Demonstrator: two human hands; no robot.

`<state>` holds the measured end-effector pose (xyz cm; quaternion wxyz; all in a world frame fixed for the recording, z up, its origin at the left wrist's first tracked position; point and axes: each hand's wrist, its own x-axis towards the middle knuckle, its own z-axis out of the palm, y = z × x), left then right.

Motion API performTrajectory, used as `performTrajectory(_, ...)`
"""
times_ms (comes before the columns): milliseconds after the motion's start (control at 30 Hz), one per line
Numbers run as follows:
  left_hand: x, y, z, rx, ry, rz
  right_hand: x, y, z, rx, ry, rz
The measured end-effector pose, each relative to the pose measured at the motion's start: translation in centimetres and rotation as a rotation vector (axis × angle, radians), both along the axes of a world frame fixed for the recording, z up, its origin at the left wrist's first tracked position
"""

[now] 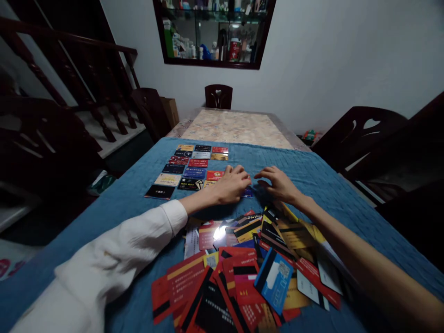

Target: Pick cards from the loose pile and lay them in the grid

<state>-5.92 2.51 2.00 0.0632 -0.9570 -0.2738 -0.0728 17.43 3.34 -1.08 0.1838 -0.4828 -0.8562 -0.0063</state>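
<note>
My left hand (236, 184), in a white sleeve, reaches across the cloth with its fingers bent down and closed at the edge of a blue card (247, 192). Part of that card is hidden under the hand. Just right of it, my right hand (277, 185) hovers with fingers curved and apart, holding nothing that shows. Cards lie in rows to the left, among them a black card (159, 191) and a blue card (194, 173). Closer to me spreads a loose heap of overlapping cards, with a light blue card (274, 280) on top. My left forearm covers some row cards.
A blue cloth (132, 222) covers the near part of the table; a patterned tabletop (239, 125) shows beyond. Dark wooden chairs stand around, including one at the far end (218, 96) and one on the right (357, 134). A stair railing (86, 46) rises at left.
</note>
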Motion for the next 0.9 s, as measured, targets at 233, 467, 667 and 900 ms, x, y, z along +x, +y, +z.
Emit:
performTrajectory(233, 2.7, -6.3, -0.6, -0.02, -0.105, -0.154, 2.9, -6.7, -0.6, 0.035, 0.106, 0.061)
performTrajectory(467, 5.2, -10.5, -2.4, -0.03, -0.143, -0.28, 6.1, -12.0, -0.7, -0.071, 0.157, 0.079)
performTrajectory(667, 5.5, -10.8, -3.9, -0.042, -0.144, -0.32, 7.7, -13.5, -1.5, -0.136, 0.124, 0.081)
performTrajectory(900, 4.3, -10.0, -3.5, -0.028, -0.079, -0.235, 6.5, -13.2, -1.8, -0.134, 0.103, 0.089)
